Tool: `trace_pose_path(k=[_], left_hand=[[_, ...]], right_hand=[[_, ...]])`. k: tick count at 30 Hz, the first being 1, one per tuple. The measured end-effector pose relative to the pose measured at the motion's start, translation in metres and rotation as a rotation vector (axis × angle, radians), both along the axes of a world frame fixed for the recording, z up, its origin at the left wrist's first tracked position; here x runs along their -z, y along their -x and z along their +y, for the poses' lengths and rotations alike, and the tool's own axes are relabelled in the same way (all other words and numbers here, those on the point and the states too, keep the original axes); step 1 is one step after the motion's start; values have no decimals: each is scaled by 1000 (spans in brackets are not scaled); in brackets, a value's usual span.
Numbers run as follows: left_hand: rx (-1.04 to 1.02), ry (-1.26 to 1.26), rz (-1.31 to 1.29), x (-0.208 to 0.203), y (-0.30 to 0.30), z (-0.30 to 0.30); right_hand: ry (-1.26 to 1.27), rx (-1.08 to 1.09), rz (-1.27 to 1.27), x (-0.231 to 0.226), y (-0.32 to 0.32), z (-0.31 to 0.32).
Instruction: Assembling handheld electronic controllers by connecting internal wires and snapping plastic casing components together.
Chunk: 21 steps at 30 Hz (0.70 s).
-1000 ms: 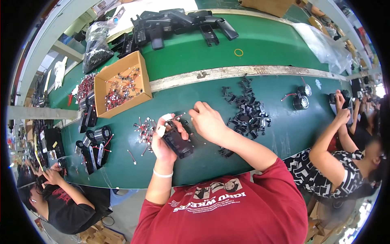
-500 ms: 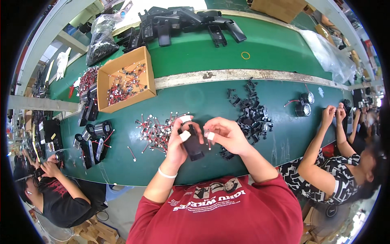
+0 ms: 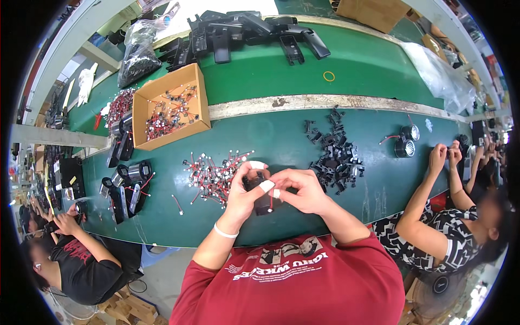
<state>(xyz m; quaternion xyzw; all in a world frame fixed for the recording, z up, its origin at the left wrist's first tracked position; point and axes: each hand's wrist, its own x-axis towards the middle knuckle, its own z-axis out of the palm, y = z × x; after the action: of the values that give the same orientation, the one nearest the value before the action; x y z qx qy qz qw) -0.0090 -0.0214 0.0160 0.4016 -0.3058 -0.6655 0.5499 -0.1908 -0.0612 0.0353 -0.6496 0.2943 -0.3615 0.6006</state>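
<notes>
My left hand (image 3: 242, 190) is wrapped round a black plastic housing (image 3: 262, 206), with white tape on the thumb and a finger. My right hand (image 3: 304, 189) is closed in a pinch against the housing's upper part, its fingertips meeting my left thumb. From that pinch hangs a short red wire lead (image 3: 271, 203) with a small white plug; its upper end is hidden by the fingers. Left of my hands lies a heap of red-and-white wire leads (image 3: 208, 176). To the right is a pile of small black plastic clips (image 3: 341, 160).
A cardboard box (image 3: 205, 103) of wire leads stands at the upper left. Black housings (image 3: 222, 46) are heaped on the far green bench. Assembled black units (image 3: 130, 189) lie left, round lamp heads (image 3: 404, 146) right. People work at both sides.
My right hand has moved left and brought the wire lead against the housing. My left hand has shifted slightly, and its thumb now reaches over the housing.
</notes>
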Motion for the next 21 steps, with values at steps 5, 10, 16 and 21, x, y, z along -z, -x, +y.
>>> trace_pose_path(k=[5,10,16,21], left_hand=[[96,-20,218,-2,0,1],[143,42,194,-1,-3,-1],[162,-4,132,-7,7,0],[193,-4,115,0,9,3]], right_hand=[[184,2,141,-1,3,0],[-331,-62,-273,4,4,-1],[-487,-131,-299,5,12,-5],[-234,-93,-325,8,6,-3]])
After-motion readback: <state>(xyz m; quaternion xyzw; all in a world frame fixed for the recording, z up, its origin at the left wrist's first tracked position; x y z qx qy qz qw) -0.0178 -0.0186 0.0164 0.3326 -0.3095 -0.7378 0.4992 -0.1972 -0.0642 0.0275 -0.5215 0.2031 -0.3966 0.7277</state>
